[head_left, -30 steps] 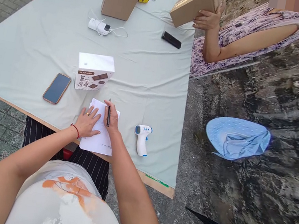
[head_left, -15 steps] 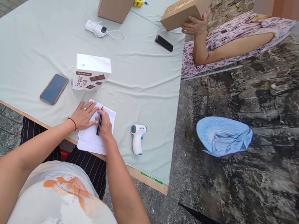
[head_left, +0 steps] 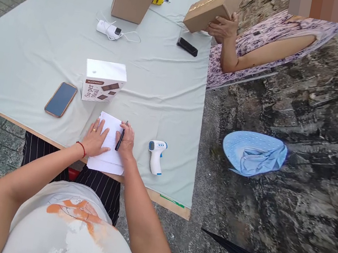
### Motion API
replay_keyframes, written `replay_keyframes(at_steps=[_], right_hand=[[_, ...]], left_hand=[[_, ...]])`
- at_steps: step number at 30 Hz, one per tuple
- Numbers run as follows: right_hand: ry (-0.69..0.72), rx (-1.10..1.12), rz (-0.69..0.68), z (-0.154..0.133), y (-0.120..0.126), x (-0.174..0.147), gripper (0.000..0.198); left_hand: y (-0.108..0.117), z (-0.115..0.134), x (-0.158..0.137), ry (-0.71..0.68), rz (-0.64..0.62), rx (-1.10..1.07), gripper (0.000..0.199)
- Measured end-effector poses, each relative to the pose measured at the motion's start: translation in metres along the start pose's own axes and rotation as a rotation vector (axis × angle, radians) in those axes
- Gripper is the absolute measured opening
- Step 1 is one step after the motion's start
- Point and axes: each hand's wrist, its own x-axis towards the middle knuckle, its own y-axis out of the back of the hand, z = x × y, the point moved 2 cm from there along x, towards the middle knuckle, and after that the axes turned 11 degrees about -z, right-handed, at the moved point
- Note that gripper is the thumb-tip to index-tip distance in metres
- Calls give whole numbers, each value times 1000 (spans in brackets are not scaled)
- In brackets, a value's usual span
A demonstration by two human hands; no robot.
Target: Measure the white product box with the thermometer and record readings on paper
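Observation:
White sheets of paper (head_left: pixel 111 138) lie at the table's near edge. My left hand (head_left: pixel 94 139) rests flat on their left side, fingers spread. In my right hand (head_left: pixel 126 140), at the right edge of the paper, is a black pen (head_left: pixel 120 137), held slanting upright. Beyond the paper stands a white box (head_left: pixel 106 72) printed "Super Meal", with brown pictures on its front. A phone (head_left: pixel 60 99) lies face up to the left of it. To the right of my right hand lies a white and blue infrared thermometer (head_left: pixel 156 157).
Farther back on the cloth-covered table (head_left: pixel 151 79) are a cardboard box (head_left: pixel 132 2), a white device with a cable (head_left: pixel 109 29) and a black object (head_left: pixel 187 47). At right, a person's hand (head_left: pixel 225 27) holds another cardboard box (head_left: pixel 209 9). A blue hat (head_left: pixel 254 153) lies beyond the table's right edge.
My right hand has moved right with the pen, away from my left hand. My left hand has shifted slightly toward me and its fingers are more spread.

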Motion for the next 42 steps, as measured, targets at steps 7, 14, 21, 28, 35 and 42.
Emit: replay_keyframes(at_steps=[7, 14, 21, 28, 35, 42], right_hand=[[5, -132, 12, -2, -3, -3, 27], [5, -195, -29, -8, -4, -8, 31], [44, -219, -1, -17, -8, -15, 32], [126, -156, -17, -16, -5, -15, 28], [126, -112, 6, -16, -3, -17, 27], [-13, 134, 19, -31, 14, 0, 37]], left_hand=[[-33, 11, -45, -152, -32, 97, 132], [-31, 3, -45, -252, -28, 166, 109], [-23, 5, -56, -287, 36, 202, 93], [12, -15, -14, -246, 201, -5, 39], [22, -43, 32, -195, 229, 123, 50], [13, -44, 28, -195, 242, 147, 48]])
